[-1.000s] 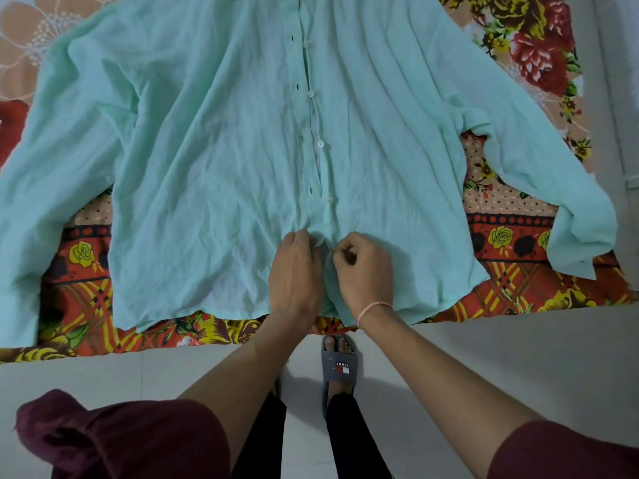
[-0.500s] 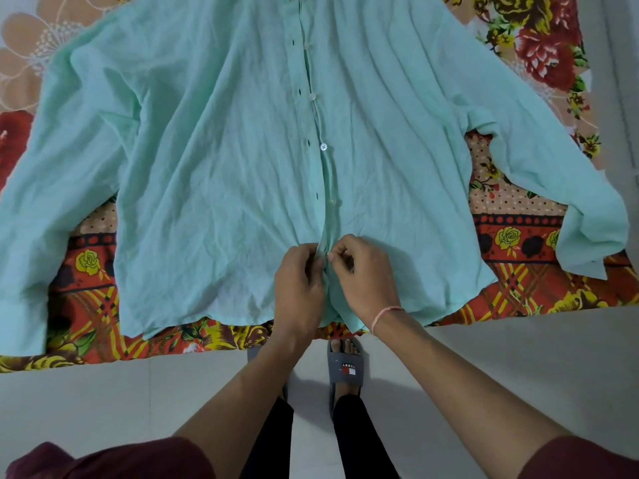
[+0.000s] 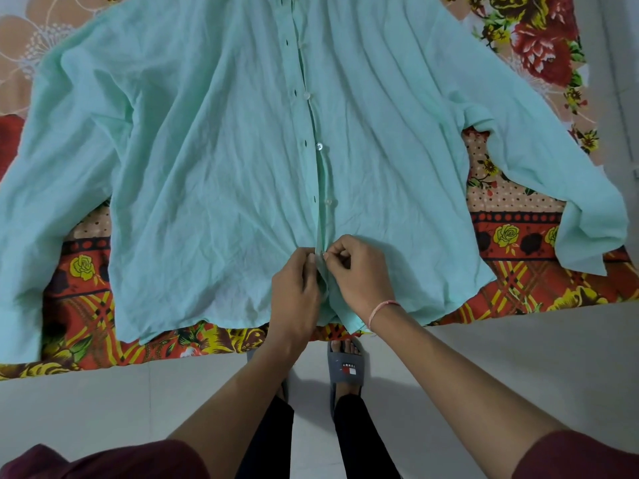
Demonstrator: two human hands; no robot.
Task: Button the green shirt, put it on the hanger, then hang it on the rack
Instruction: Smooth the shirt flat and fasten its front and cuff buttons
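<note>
Near the hem, the left hand (image 3: 294,288) and right hand (image 3: 359,274) pinch the green shirt (image 3: 207,150)'s placket edges, apparently around 1 button.

Maroon sleeves (image 3: 581,458), black trousers (image 3: 363,440), grey slides (image 3: 347,369)

I'm on the single head-worn camera here, looking forward and steeply down from above the bed's near edge. Wide lens, so the borders bow. The crumpled mint-green button-front shirt (image 3: 207,150) fills the upper two thirds, hem toward me, collar cut off at the top, spread on the red-and-yellow floral bedsheet (image 3: 536,288). The left hand (image 3: 294,292) and right hand (image 3: 359,271) sit close, just below centre. Straight down I get the pale grey tiled floor (image 3: 103,409) and a grey slide sandal (image 3: 347,368); maroon sleeves (image 3: 103,461) clip the bottom corners.
</note>
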